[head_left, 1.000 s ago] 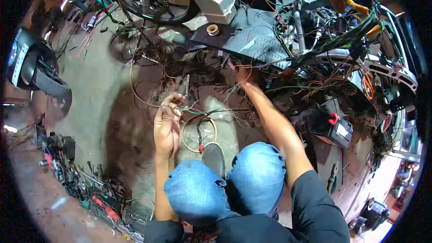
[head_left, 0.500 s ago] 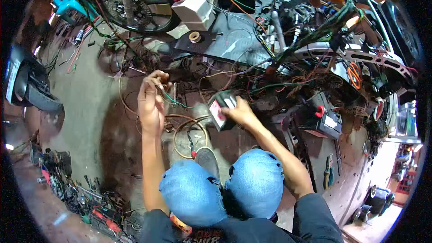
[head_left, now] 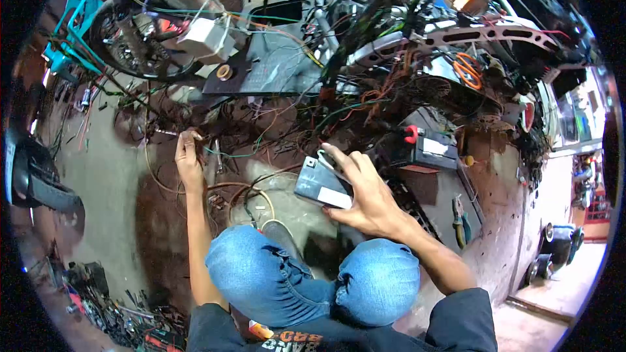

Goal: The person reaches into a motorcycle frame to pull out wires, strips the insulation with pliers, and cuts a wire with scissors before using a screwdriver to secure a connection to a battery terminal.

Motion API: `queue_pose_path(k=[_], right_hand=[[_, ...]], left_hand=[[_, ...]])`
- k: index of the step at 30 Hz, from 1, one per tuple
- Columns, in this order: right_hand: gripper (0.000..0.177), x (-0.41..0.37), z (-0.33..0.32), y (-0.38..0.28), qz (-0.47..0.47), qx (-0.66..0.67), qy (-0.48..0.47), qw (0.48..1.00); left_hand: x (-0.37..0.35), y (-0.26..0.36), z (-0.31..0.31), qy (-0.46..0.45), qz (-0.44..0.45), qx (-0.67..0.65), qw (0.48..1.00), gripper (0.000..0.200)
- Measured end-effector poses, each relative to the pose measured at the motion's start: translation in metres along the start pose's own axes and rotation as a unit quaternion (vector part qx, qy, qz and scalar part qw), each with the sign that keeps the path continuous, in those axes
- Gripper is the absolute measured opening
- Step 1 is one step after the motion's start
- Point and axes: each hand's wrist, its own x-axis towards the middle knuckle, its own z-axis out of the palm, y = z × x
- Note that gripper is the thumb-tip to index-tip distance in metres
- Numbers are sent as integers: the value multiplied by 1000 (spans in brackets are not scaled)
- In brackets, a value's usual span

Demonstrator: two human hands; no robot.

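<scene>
My right hand (head_left: 368, 195) grips a small dark battery (head_left: 316, 181) with a white label, thumb on the near side and fingers over the far edge. The battery is tilted above the floor, in front of my knees. Further left, my left hand (head_left: 189, 161) is closed in a pinch at one end of a thin green wire (head_left: 228, 154). That wire trails right towards the tangle of cables. A larger black battery (head_left: 430, 146) with a red terminal cover stands to the right of my right hand.
Tangled wires (head_left: 385, 85) and a metal frame (head_left: 469, 34) spread across the far side. A wheel (head_left: 140, 45) and a white box (head_left: 207, 40) are at the upper left. Pliers (head_left: 461, 221) lie at the right. Loose tools and parts (head_left: 124, 313) pile up at the lower left.
My right hand has turned the small battery, so another face with a white label shows. My left hand has lowered slightly and moved left. The whole view has shifted.
</scene>
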Motion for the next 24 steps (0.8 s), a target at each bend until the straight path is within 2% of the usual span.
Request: queue_pose_path(k=[1, 2, 4, 5, 8, 10, 12, 14, 16, 17, 20, 22, 23, 24], right_hand=[[101, -3, -4, -1, -18, 2, 8, 1000], [101, -7, -8, -1, -19, 7, 8, 1000], [101, -12, -17, -4, -24, 18, 5, 1000], [102, -14, -20, -4, -35, 20, 1, 999], [103, -19, -20, 2, -66, 53, -1, 996], [105, -21, -18, 10, -91, 64, -26, 993], [106, -22, -14, 14, -110, 83, -45, 989], [105, -22, -11, 18, -112, 85, -76, 987], [104, -22, -7, 21, -122, 82, -96, 984], [103, -23, -5, 23, -124, 78, -105, 984], [98, -24, 3, 32, -125, 66, -124, 982], [97, -23, 5, 35, -112, 75, -142, 981], [97, -23, 9, 39, -112, 77, -146, 980], [97, -23, 12, 43, -111, 78, -152, 979]], left_hand=[[-5, 0, 4, 14, -26, 34, 999, 32], [-9, -1, 11, -8, 12, 26, 1000, 31], [-14, -18, 11, -8, -41, 2, 999, 31], [-19, -25, 15, -5, -1, 55, 998, 36], [-35, -29, 20, -19, -57, 98, 993, 32], [-43, -30, 25, -42, 31, 202, 978, 37], [-60, -27, 23, -55, -34, 202, 977, 38], [-78, -29, 19, -48, -54, 243, 967, 41], [-92, -51, -5, -80, -94, 245, 962, 42], [-102, -56, -15, -50, -84, 244, 965, 42], [-123, -41, -14, 10, -31, 247, 968, 41], [-127, 5, 2, 19, 35, 253, 967, 40], [-128, 21, 8, 9, 31, 195, 980, 36], [-128, 34, 12, -68, -7, 147, 987, 35]])
